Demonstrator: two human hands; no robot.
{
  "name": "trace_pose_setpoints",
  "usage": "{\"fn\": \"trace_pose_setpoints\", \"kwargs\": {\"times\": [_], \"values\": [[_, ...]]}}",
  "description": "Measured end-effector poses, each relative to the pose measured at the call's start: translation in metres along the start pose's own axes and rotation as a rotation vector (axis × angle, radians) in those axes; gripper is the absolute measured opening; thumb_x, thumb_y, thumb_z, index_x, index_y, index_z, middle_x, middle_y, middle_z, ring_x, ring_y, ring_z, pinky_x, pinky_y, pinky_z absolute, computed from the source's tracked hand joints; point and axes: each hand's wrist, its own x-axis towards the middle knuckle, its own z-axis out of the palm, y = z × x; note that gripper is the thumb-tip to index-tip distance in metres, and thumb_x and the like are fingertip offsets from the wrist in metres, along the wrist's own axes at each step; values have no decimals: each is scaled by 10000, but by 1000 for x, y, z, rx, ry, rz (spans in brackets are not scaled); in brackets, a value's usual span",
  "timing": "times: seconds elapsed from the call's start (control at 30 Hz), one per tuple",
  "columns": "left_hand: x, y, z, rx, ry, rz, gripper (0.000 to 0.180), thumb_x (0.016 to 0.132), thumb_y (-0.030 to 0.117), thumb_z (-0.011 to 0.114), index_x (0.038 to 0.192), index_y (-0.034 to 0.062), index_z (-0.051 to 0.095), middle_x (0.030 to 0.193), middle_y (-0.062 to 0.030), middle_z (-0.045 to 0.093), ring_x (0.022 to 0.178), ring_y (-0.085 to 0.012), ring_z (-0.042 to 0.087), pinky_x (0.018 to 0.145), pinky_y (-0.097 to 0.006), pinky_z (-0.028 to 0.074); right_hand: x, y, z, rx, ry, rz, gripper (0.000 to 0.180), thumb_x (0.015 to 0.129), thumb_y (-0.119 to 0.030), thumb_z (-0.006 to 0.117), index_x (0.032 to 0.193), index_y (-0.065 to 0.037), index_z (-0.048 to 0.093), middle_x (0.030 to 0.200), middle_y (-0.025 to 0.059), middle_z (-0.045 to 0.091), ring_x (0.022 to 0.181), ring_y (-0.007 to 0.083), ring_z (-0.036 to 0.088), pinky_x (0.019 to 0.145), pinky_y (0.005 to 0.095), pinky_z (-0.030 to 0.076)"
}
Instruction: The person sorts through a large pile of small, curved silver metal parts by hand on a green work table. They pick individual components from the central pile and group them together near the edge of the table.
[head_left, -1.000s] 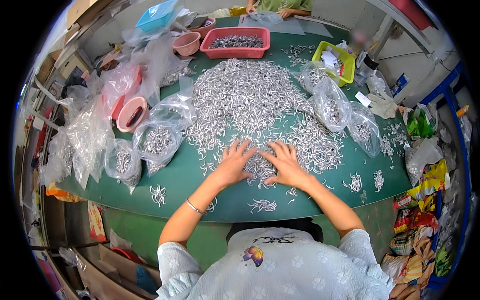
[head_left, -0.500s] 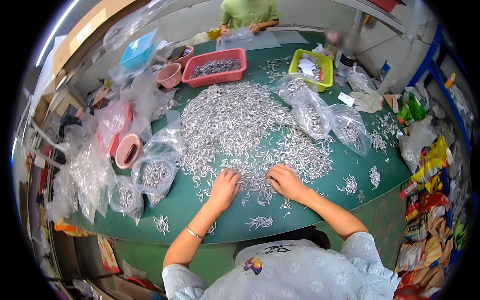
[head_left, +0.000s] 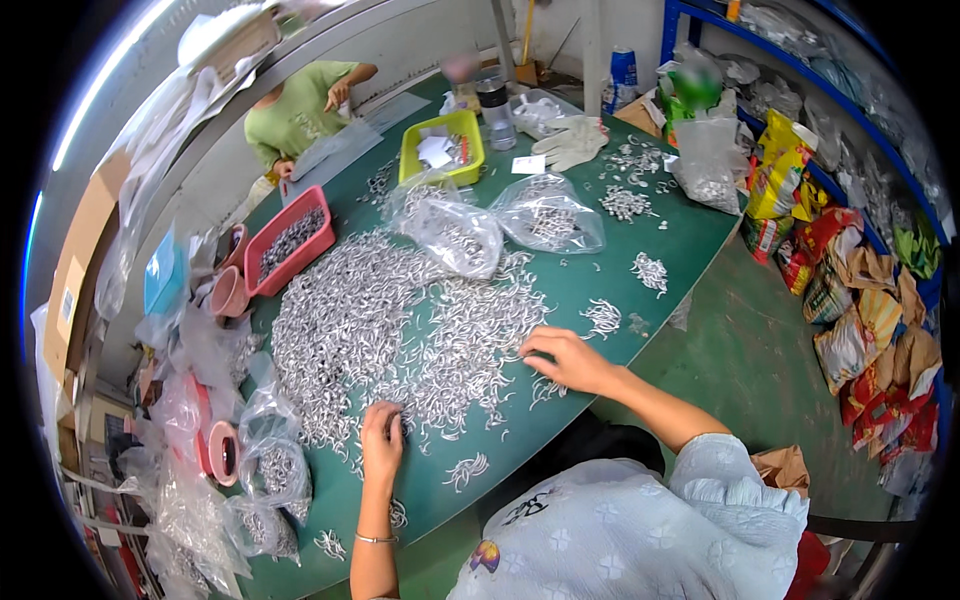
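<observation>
A wide heap of small curved silvery metal pieces (head_left: 350, 330) spreads over the green table (head_left: 600, 260). At the heap's near edge rests my left hand (head_left: 381, 438), its fingers curled in; whatever they may hold is hidden. My right hand (head_left: 566, 360) is over the heap's right edge, with a gap between thumb and bent fingers and no piece visible in it. Just below that hand lies a small cluster of pieces (head_left: 546, 389). Another small pile (head_left: 465, 472) is between my hands, close to the table's front edge.
Clear bags of pieces (head_left: 548, 215) lie beyond the heap, near a yellow-green basket (head_left: 408, 160) and a glove (head_left: 572, 143). A pink tray (head_left: 312, 252) holds darker pieces. More bags (head_left: 278, 468) crowd the left. Across the table is a person in green (head_left: 300, 115). Packets (head_left: 850, 340) fill the right shelving.
The view has swung to the right, so the table appears tilted. My hands are farther apart, the right one now at the heap's right edge. The person opposite has raised one hand.
</observation>
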Motion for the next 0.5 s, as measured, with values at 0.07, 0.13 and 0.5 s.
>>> {"fn": "trace_pose_setpoints", "kwargs": {"times": [0.07,0.13,0.5], "values": [[-1,9,5,-66,-9,-34,161,822,-70,590,958,-7,647,988,-151,640,861,-270,639,757,-310,512,-13,5,-29,-54,62,40,117,848,-64,646,948,-3,645,918,138,632,883,324,617,784,391,499],[-6,4,6,-41,-32,-29,157,820,-71,585,954,-12,641,993,-162,638,868,-285,632,755,-322,512,-22,15,-57,-70,150,74,114,850,-58,647,946,3,650,916,140,639,847,315,628,759,374,507],[-13,40,12,149,47,-95,194,842,-68,562,1025,-29,617,1065,-187,585,977,-352,582,852,-390,478,-8,166,-209,-168,595,410,199,858,-100,647,1022,12,659,853,97,683,769,150,628,706,298,499]]}}
